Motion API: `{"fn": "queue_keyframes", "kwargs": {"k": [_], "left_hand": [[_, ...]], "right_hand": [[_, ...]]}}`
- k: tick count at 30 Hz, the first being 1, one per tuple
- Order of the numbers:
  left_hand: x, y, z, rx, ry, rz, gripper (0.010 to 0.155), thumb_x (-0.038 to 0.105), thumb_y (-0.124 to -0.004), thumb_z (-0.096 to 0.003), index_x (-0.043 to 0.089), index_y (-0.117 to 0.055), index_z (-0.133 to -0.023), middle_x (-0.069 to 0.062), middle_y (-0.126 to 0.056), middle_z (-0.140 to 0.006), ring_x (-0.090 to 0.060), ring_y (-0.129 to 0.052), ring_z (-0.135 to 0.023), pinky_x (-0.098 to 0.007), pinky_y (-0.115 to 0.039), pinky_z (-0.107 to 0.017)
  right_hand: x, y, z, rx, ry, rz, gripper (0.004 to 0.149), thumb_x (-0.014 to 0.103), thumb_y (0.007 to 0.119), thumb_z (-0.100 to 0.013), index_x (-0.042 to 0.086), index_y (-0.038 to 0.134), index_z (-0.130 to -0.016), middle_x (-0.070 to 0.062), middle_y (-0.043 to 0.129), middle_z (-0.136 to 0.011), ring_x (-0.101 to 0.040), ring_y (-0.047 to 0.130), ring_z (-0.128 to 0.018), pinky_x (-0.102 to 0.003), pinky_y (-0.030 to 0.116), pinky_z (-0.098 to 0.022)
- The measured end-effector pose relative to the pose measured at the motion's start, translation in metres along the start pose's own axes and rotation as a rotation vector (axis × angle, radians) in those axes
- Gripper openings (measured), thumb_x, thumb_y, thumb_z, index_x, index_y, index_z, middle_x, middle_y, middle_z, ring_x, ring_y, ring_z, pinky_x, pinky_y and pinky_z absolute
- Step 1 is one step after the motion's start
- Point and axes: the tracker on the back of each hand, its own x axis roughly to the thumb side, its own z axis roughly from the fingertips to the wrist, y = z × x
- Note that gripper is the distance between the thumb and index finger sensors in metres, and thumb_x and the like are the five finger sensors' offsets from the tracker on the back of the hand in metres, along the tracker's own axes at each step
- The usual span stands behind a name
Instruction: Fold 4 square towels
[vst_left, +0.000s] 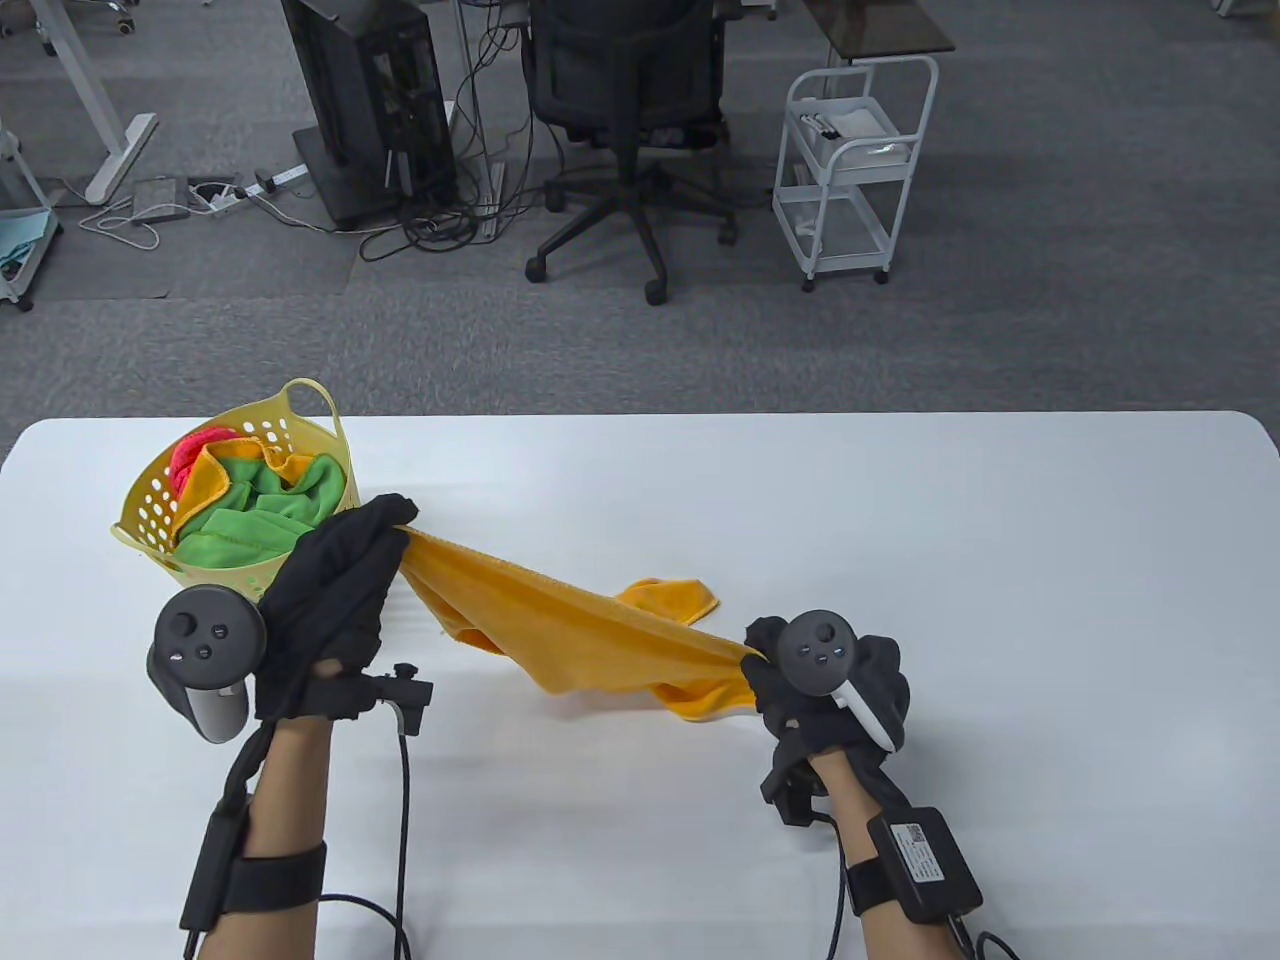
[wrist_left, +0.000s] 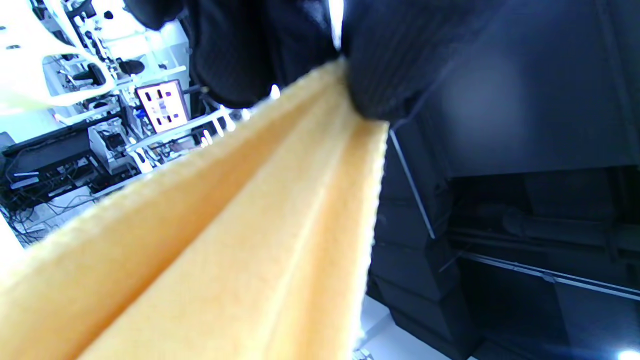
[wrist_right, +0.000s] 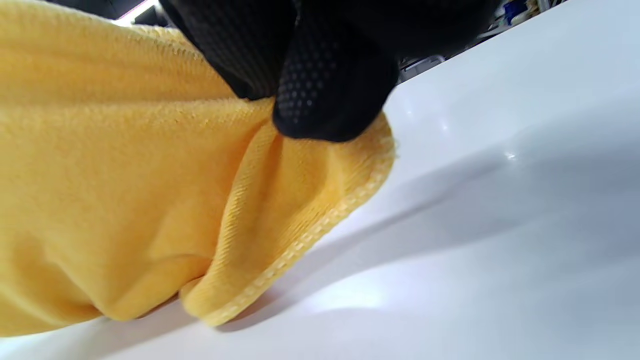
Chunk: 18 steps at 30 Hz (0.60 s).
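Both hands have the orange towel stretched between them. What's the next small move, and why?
Probably lower both hands together and lay the orange towel flat on the table. The left hand and right hand each pinch an end, but the cloth between them is bunched and sagging, with one corner already touching the table, so it needs spreading before any fold.

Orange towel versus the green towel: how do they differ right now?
The orange towel is out of the basket, stretched between the left hand and right hand and sagging onto the table; the green towel lies crumpled inside the basket, untouched. Both are unfolded.
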Motion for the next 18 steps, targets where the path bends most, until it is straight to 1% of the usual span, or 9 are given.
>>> {"fn": "queue_keyframes", "kwargs": {"k": [2,4,8,10,11,13,14,16,18], "left_hand": [[-0.002,0.001,0.0,0.008,0.008,-0.002,0.036,0.035,-0.083,-0.0579,0.029,-0.089,-0.093,-0.004,-0.092,-0.085,-0.04,-0.084,-0.083,-0.063,-0.052,-0.075],[-0.004,0.002,0.001,0.013,0.016,-0.009,0.035,0.035,-0.083,-0.058,0.03,-0.089,-0.092,-0.004,-0.092,-0.085,-0.04,-0.084,-0.083,-0.063,-0.052,-0.075],[-0.006,0.004,0.001,0.026,0.025,-0.006,0.035,0.035,-0.083,-0.058,0.03,-0.089,-0.092,-0.004,-0.092,-0.085,-0.04,-0.084,-0.083,-0.063,-0.052,-0.075],[-0.008,0.005,0.002,0.039,0.032,-0.01,0.035,0.035,-0.083,-0.058,0.03,-0.089,-0.092,-0.004,-0.092,-0.085,-0.04,-0.084,-0.083,-0.063,-0.053,-0.075],[-0.008,0.005,0.003,0.052,0.038,-0.016,0.035,0.035,-0.083,-0.0581,0.03,-0.089,-0.092,-0.004,-0.092,-0.085,-0.04,-0.084,-0.083,-0.063,-0.052,-0.075],[-0.01,0.004,0.002,0.035,0.035,-0.057,0.035,0.035,-0.083,-0.0579,0.03,-0.089,-0.092,-0.004,-0.093,-0.085,-0.04,-0.084,-0.083,-0.063,-0.053,-0.074],[-0.011,0.004,0.002,0.043,0.037,-0.062,0.035,0.035,-0.083,-0.058,0.03,-0.089,-0.092,-0.004,-0.092,-0.085,-0.04,-0.084,-0.083,-0.063,-0.053,-0.075],[-0.011,0.003,0.001,0.043,0.042,-0.047,0.035,0.035,-0.083,-0.0579,0.03,-0.089,-0.092,-0.004,-0.093,-0.085,-0.04,-0.084,-0.083,-0.064,-0.052,-0.074],[-0.01,0.002,0.002,0.041,0.039,-0.048,0.035,0.035,-0.083,-0.058,0.03,-0.089,-0.092,-0.004,-0.093,-0.085,-0.04,-0.084,-0.083,-0.063,-0.053,-0.075]], "right_hand": [[-0.004,-0.003,0.0,0.004,-0.025,-0.033,0.045,0.023,0.088,-0.057,0.013,0.073,-0.098,-0.01,0.091,-0.088,-0.017,0.1,-0.05,-0.029,0.084,-0.032],[-0.009,-0.009,0.001,0.019,-0.046,-0.06,0.045,0.023,0.088,-0.057,0.013,0.073,-0.099,-0.011,0.089,-0.09,-0.017,0.099,-0.053,-0.028,0.083,-0.033],[-0.015,-0.016,0.002,0.052,-0.078,-0.08,0.045,0.023,0.088,-0.057,0.014,0.073,-0.099,-0.011,0.088,-0.091,-0.017,0.099,-0.051,-0.028,0.083,-0.032],[-0.017,-0.018,0.001,0.133,-0.098,-0.04,0.043,0.022,0.085,-0.059,0.012,0.073,-0.099,-0.012,0.088,-0.089,-0.016,0.099,-0.046,-0.028,0.083,-0.03],[-0.018,-0.02,0.002,0.159,-0.095,0.014,0.043,0.024,0.084,-0.059,0.012,0.072,-0.099,-0.011,0.088,-0.088,-0.016,0.099,-0.044,-0.028,0.083,-0.029],[-0.019,-0.022,0.003,0.144,-0.09,0.079,0.043,0.026,0.082,-0.06,0.011,0.072,-0.099,-0.011,0.089,-0.086,-0.015,0.1,-0.039,-0.027,0.083,-0.025],[-0.019,-0.024,0.004,0.121,-0.073,0.11,0.043,0.029,0.081,-0.06,0.011,0.072,-0.098,-0.011,0.09,-0.083,-0.015,0.1,-0.037,-0.027,0.083,-0.024],[-0.021,-0.025,0.003,0.08,-0.045,0.158,0.045,0.033,0.08,-0.059,0.008,0.073,-0.097,-0.008,0.094,-0.076,-0.015,0.101,-0.031,-0.027,0.083,-0.02],[-0.024,-0.025,0.003,0.071,-0.018,0.179,0.046,0.036,0.08,-0.058,0.006,0.076,-0.093,-0.007,0.099,-0.066,-0.015,0.102,-0.026,-0.027,0.083,-0.016]]}}
